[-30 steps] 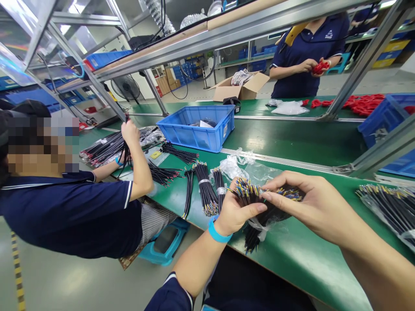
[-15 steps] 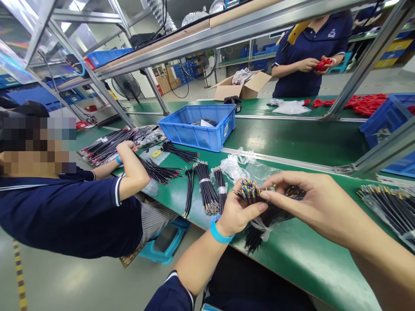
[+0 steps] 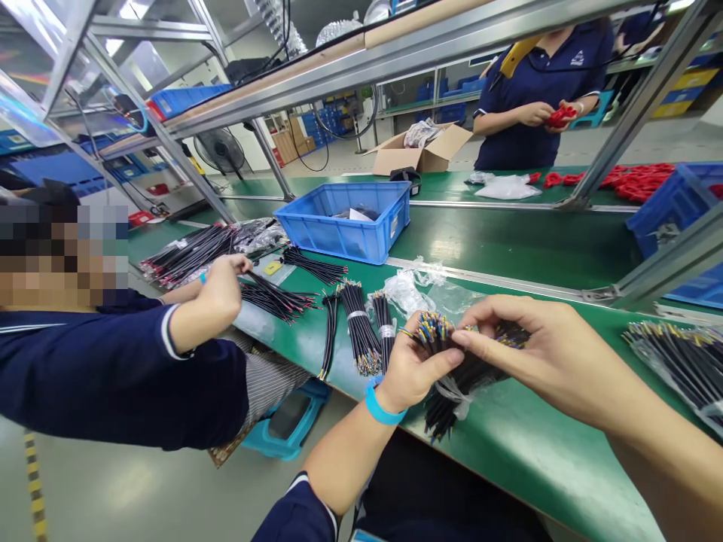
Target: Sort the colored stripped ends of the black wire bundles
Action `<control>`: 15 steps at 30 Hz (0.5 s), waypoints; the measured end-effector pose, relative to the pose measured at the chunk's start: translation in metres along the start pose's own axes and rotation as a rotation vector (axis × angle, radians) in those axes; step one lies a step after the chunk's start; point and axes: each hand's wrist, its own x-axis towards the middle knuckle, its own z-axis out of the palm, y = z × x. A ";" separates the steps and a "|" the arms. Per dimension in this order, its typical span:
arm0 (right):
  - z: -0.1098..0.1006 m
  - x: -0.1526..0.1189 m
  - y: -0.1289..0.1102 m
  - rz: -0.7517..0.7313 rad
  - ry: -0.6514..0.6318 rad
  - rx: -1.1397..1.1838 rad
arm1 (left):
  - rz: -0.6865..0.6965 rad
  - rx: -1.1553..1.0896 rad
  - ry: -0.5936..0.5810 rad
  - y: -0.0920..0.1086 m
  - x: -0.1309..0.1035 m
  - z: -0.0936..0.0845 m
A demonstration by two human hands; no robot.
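Item: cable bundle (image 3: 452,380), black leads with blue and yellow stripped tips, partly hidden under my palms; its lower end shows on the green bench (image 3: 508,444), wrapped in clear film whose extent is hard to make out. My left hand (image 3: 415,361) is clamped around the tips, thumb across them. My right hand (image 3: 542,350) has fingers curled over the same tips, pinching; how many leads it grips I cannot tell. Left of the bundle: two taped bundles (image 3: 361,331). Beyond it: blue bin (image 3: 344,222). Right of it: more cables (image 3: 678,361), cut off at the frame edge.
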 end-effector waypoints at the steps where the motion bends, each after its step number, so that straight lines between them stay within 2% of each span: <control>1: 0.000 0.000 0.000 -0.012 0.023 -0.003 | 0.000 -0.013 0.005 -0.002 0.000 -0.002; 5: 0.001 -0.002 0.003 -0.034 0.069 0.032 | 0.003 -0.028 0.008 -0.005 -0.001 -0.006; 10: 0.000 0.001 0.003 0.047 -0.012 0.074 | 0.031 0.012 -0.003 0.005 0.001 0.000; 15: 0.001 0.002 0.001 0.062 -0.031 0.053 | 0.069 0.005 -0.044 0.008 0.002 0.004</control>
